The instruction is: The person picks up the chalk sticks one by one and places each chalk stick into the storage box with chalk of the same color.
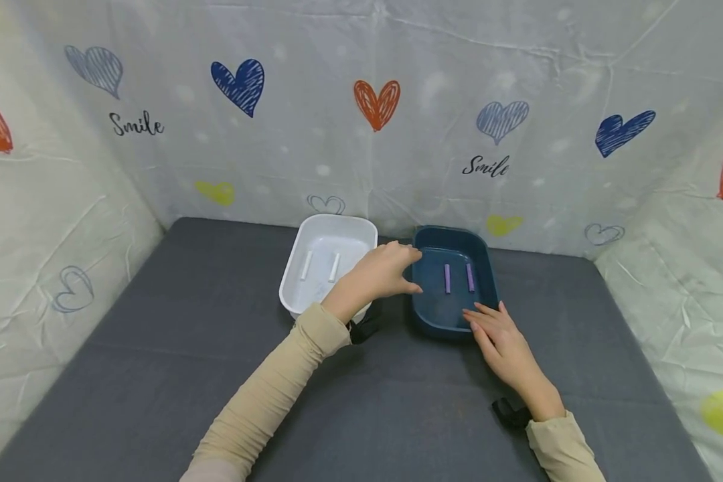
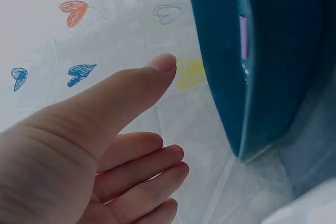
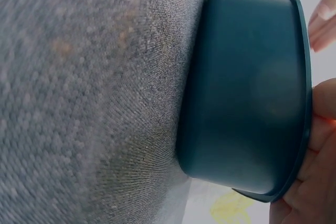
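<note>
Head view: your left hand (image 1: pixel 381 276) sits at the blue tub (image 1: pixel 454 284)'s left rim, fingers loosely extended; your right hand (image 1: pixel 501 338) lies flat on its near rim. The tub stands on the grey mat (image 1: pixel 156 375), just beside the white tub (image 1: pixel 328 261).

Left wrist: fingers relaxed, gripping nothing.

Right wrist: fingertips touch the rim.
</note>
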The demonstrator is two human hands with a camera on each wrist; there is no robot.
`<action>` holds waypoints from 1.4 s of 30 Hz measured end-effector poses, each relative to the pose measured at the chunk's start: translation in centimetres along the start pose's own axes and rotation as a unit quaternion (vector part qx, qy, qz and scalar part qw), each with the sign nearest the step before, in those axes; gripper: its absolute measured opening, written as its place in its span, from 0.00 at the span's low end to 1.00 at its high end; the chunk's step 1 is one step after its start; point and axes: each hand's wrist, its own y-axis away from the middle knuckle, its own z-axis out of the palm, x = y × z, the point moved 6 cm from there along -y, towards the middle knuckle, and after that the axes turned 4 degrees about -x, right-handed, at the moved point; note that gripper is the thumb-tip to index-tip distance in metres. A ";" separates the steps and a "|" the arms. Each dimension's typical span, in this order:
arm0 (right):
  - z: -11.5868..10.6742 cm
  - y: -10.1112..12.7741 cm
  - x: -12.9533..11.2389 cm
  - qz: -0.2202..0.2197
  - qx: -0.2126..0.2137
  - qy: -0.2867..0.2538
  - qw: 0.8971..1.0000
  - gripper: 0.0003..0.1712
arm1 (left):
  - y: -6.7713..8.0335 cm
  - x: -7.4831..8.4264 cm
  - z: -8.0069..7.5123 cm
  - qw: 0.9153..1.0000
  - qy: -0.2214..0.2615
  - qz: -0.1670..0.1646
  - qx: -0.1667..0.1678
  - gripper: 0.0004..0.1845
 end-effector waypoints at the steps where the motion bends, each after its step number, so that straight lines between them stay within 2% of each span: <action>1: 0.0 0.0 0.0 -0.001 0.001 0.000 1.000 0.17 | 0.3 -0.2 0.1 1.000 -0.003 0.001 0.000 0.35; 7: 0.1 0.0 0.1 0.000 0.002 0.000 1.000 0.17 | 2.5 -1.9 0.3 1.000 -0.001 -0.004 0.006 0.37; 16: 0.1 0.3 0.0 0.002 0.006 -0.001 1.000 0.17 | 7.0 -5.4 1.3 0.999 -0.005 -0.035 0.022 0.37; 21: 0.1 0.4 0.2 0.004 0.006 -0.001 1.000 0.17 | 9.1 -6.5 1.4 0.999 0.002 -0.042 0.033 0.37; 26: 0.1 0.4 0.2 0.006 0.003 0.000 1.000 0.17 | 11.0 -7.2 1.4 0.997 0.001 -0.016 0.074 0.35; 31: 0.0 0.2 0.1 0.006 0.002 0.000 1.000 0.17 | 13.6 -8.4 1.8 0.991 0.040 0.008 0.124 0.36; 35: 0.0 0.2 0.0 0.004 0.004 0.000 1.000 0.17 | 15.9 -8.9 2.5 0.986 0.068 0.029 0.147 0.40; 37: 0.0 0.2 0.0 0.004 0.003 0.001 1.000 0.17 | 16.9 -9.1 2.9 0.985 0.074 0.031 0.154 0.44; 42: 0.0 0.1 -0.1 0.005 -0.001 0.000 1.000 0.17 | 19.2 -9.8 3.9 0.981 0.081 0.007 0.176 0.50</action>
